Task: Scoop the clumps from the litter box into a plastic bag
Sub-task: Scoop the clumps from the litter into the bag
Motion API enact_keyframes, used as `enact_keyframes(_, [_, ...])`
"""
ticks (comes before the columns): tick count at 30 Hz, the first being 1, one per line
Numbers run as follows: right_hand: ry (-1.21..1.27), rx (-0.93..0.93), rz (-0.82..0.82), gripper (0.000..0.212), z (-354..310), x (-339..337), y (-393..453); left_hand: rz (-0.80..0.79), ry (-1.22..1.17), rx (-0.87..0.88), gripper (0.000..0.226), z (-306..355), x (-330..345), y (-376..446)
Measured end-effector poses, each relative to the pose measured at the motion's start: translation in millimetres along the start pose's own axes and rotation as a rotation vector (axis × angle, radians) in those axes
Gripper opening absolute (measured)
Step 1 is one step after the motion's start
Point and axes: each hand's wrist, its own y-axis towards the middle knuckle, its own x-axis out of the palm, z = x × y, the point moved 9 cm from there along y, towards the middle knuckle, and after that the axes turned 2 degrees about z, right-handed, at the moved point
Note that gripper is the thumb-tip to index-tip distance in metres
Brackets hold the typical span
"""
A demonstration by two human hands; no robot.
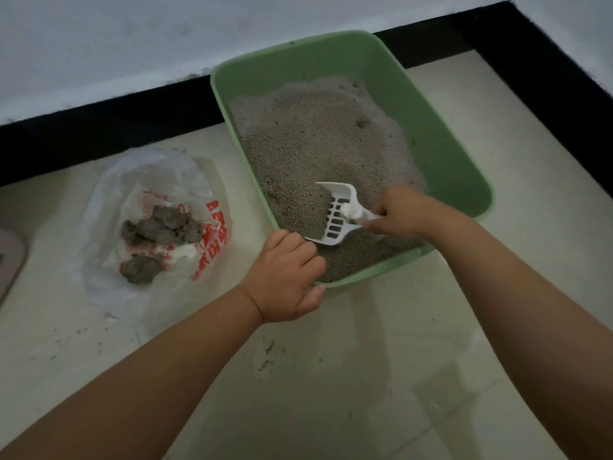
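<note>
Although several dark grey clumps (159,224) already lie in the crinkled clear plastic bag with red print (212,240) on the pale tiled floor (381,376), the job looks unfinished. In the head view, the right hand (403,212) grips the white slotted plastic scoop (336,212), sunk in grey litter (318,141). The left hand (287,282) clasps the green plastic litter box (464,154) by its near corner.

Left hand (285,277) curled in a grip, right hand (403,212) pinching, both forearms extended.
</note>
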Motion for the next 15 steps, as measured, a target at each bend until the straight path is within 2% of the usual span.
enact_keyframes(6, [0.161, 0.035, -0.021, 0.036, 1, 8, 8, 0.025, -0.021, -0.026, 0.022, -1, 0, -2])
enact_keyframes(9, [0.265, 0.064, 0.007, 0.044, -3, 14, 10, 0.030, -0.023, -0.023, 0.022, 0, 0, -2])
enact_keyframes(15, [0.361, 0.096, 0.003, 0.041, -9, 17, 17, 0.034, -0.028, -0.032, 0.022, -1, 0, -2])
